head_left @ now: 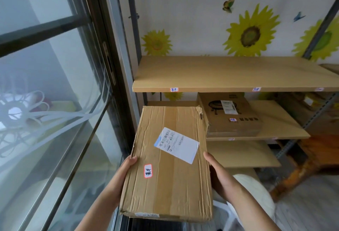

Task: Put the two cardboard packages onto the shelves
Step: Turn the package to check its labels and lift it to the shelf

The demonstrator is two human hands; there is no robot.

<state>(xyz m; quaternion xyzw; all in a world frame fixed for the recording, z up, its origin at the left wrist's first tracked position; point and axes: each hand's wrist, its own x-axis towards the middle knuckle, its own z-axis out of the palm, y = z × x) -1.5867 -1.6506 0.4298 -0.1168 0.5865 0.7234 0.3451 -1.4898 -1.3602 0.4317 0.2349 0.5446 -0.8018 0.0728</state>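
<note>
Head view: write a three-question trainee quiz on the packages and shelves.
1. True or false: both hands hold the creased cardboard package.
2. Where does the printed box lie? A) the shelf under the bare labelled shelf B) floor C) windowsill
3. Fill in: the left hand takes the package's ___ edge.

Key: 1 true, with the right hand opposite; 2 A; 3 left.

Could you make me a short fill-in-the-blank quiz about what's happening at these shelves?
1. The big cardboard package is held by ____ hands.
2. The smaller package already lies on a ____.
3. The wall behind the shelves shows yellow ____.
4. To the person's left is a ____.

Missing words: two; shelf; sunflowers; window
</note>
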